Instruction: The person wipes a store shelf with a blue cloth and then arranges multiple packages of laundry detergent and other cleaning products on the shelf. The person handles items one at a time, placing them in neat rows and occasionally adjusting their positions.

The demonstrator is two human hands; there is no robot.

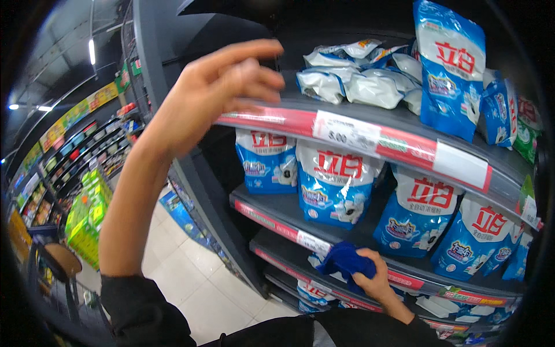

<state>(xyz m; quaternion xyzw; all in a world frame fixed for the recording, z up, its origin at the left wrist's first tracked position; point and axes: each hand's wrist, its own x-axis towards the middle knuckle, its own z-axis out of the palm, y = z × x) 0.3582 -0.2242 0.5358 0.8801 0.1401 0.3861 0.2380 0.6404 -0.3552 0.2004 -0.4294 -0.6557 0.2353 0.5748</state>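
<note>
My left hand [212,93] is raised at the left end of the upper shelf [286,89]. Its fingers are apart, slightly blurred, and hold nothing. Lower down, my right hand [376,277] grips a crumpled dark blue cloth [347,262] against the front edge of the middle shelf, over its price strip [405,279]. Blue-and-white laundry powder pouches stand behind it, among them one pouch [334,186] left of centre and a leaning pouch [418,212] further right. On the upper shelf, several pouches [375,89] lie flat beside an upright one [453,71].
A dark shelf upright [186,178] bounds the rack on the left. Beyond the pale tiled floor [190,277] are a stack of bright green boxes [86,217] and a chair-like object [60,260]. Lower shelves hold more packs [314,292].
</note>
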